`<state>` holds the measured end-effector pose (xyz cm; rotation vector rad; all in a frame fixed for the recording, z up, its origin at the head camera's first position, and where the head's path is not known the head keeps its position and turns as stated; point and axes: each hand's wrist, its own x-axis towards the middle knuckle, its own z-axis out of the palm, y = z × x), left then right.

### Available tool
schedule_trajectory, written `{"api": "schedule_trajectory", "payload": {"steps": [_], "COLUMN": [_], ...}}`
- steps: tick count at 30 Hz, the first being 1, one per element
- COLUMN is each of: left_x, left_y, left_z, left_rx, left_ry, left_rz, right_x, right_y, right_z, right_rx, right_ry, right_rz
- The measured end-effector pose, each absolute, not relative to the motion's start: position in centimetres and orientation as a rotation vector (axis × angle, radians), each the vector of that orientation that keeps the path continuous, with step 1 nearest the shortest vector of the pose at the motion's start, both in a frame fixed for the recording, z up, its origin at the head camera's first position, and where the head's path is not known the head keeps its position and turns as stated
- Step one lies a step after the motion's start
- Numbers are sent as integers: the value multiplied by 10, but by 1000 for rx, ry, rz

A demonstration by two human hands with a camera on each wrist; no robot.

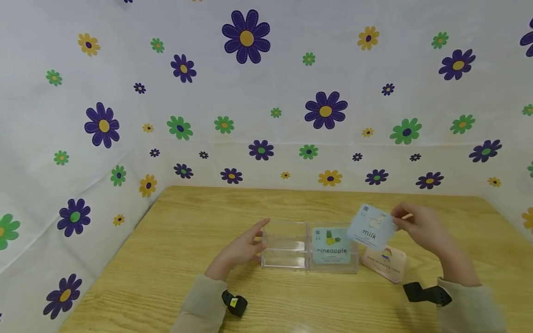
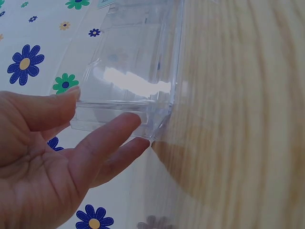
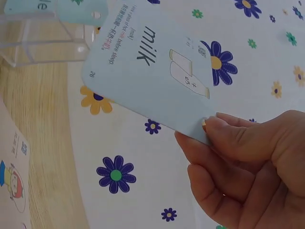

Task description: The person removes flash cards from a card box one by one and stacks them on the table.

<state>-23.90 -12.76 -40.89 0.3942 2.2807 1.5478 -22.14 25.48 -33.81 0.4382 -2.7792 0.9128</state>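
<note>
A light blue flashcard printed "milk" (image 1: 372,229) is pinched at its corner between the thumb and fingers of my right hand (image 1: 424,231). It is held above the table, tilted, near the right end of a clear plastic card holder (image 1: 285,259). A "pineapple" card (image 1: 331,252) stands in the holder's right section; the left section shows no card. My left hand (image 1: 241,249) is at the holder's left end, thumb and fingertips touching its edge, as the left wrist view (image 2: 52,157) also shows.
A pink card (image 1: 386,264) with a cartoon child lies on the wooden table (image 1: 200,231), right of the holder and partly below the milk card. Behind the table hangs a white cloth (image 1: 287,88) printed with flowers.
</note>
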Motion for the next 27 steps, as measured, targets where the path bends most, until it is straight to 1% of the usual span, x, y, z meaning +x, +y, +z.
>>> {"api": "schedule_trajectory", "payload": {"steps": [15, 22, 27], "left_x": [-240, -239, -239], "left_y": [-127, -127, -128], "left_z": [-409, -408, -408], "left_rx": [405, 404, 399], "left_ry": [2276, 2283, 2282], "left_rz": [1548, 1539, 1530], "right_x": [-234, -241, -242], "right_y": [297, 302, 301], "right_z": [-364, -381, -385], "right_rx": [329, 295, 259], "right_ry": [-3049, -3168, -3202], "right_rz": [983, 1015, 1075]}}
